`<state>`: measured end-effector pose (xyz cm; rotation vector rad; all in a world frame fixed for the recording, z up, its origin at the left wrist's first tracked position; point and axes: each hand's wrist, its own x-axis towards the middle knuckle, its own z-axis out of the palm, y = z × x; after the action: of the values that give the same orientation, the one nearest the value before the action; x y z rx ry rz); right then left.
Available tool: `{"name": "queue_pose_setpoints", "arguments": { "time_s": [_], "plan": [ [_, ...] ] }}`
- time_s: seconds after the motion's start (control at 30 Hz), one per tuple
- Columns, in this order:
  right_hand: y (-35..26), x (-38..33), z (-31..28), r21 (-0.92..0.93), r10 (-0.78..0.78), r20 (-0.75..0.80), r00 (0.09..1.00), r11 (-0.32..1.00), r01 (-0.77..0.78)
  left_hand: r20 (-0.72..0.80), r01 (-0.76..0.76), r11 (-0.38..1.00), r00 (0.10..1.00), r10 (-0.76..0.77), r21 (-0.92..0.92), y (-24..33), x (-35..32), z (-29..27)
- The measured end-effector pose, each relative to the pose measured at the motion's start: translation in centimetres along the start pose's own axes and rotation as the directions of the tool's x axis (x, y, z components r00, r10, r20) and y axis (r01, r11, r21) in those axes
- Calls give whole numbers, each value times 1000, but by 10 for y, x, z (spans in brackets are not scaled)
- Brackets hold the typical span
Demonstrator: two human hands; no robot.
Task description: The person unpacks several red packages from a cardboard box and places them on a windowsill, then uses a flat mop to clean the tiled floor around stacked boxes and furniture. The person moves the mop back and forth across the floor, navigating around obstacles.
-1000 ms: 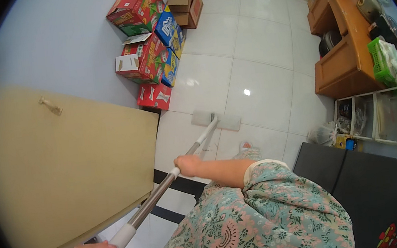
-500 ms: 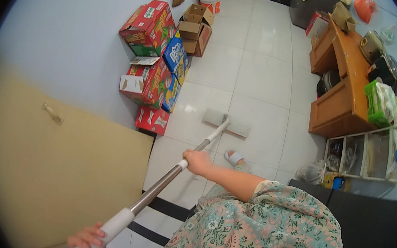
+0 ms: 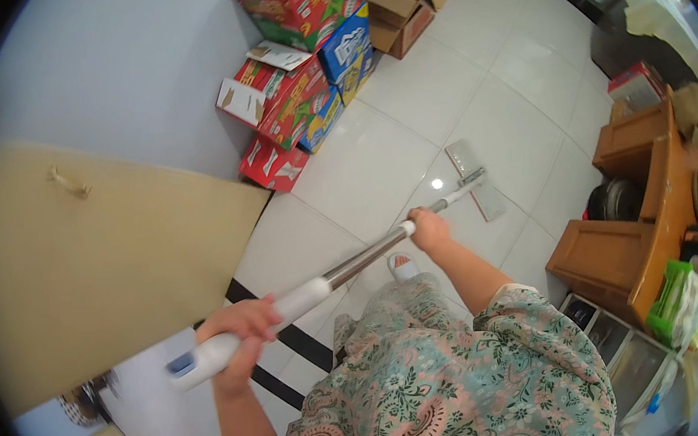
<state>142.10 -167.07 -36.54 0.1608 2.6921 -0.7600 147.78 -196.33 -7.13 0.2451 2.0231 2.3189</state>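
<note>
White tiled floor [image 3: 378,172] fills most of the room, with a stack of colourful cardboard boxes [image 3: 300,78] along the wall edge and a wooden desk [image 3: 644,195] on the far side. Both hands are wrapped tight around a flat mop [image 3: 346,269]: left hand [image 3: 238,336] on the white grip at the top, right hand [image 3: 428,228] lower down the metal pole. That spread looks like it gives leverage, keeping the pad [image 3: 476,179] flat on the tiles mid-floor, out in front of a slippered foot [image 3: 402,265].

One flat mop [image 3: 418,223] on the floor, two hands on its handle. One slipper [image 3: 402,266] showing, two open brown cartons [image 3: 403,4], one wooden bench [image 3: 646,212].
</note>
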Motion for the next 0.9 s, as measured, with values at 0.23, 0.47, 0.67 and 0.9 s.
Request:
{"name": "queue_pose_setpoints", "arguments": {
  "time_s": [0.23, 0.47, 0.67, 0.9],
  "plan": [
    [-161, -20, 35, 14, -401, 428, 810, 899, 438, -367, 23, 960, 926, 85, 280, 105, -92, -62],
    [-263, -107, 124, 135, -626, 605, 492, 690, 711, -575, 105, 878, 790, 211, 466, 173, -217, -60],
    [-328, -126, 132, 158, -739, 440, 510, 623, 766, -673, 87, 815, 617, 407, 573, 176, -207, -100],
    [-316, 12, 16, 347, -667, 175, 724, 730, 589, -520, 167, 867, 846, 118, 470, 147, -121, -153]
  ]
}}
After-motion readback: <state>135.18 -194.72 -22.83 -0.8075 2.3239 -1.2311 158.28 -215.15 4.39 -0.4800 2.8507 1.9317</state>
